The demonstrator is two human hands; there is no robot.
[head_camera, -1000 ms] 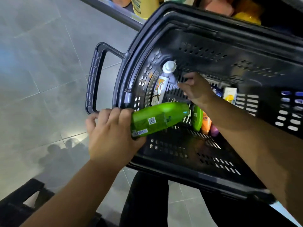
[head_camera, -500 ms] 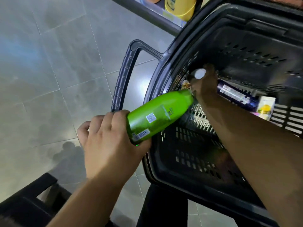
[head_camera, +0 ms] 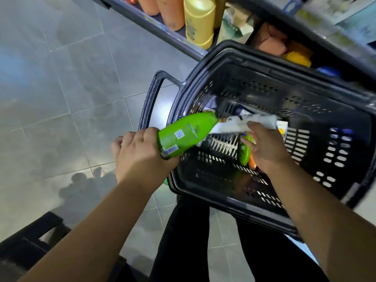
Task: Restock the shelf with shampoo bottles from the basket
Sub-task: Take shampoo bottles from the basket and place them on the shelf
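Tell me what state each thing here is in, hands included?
left hand: grips green bottle.
green bottle: held sideways over basket rim.
right hand: inside basket, grips white bottle.
white bottle: sideways, blurred.
basket: holds several products.
yellow bottle: upright on shelf.

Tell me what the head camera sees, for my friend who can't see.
The left hand grips a green bottle at the basket rim, while the right hand holds a white bottle inside it. A shelf of bottles stands behind.
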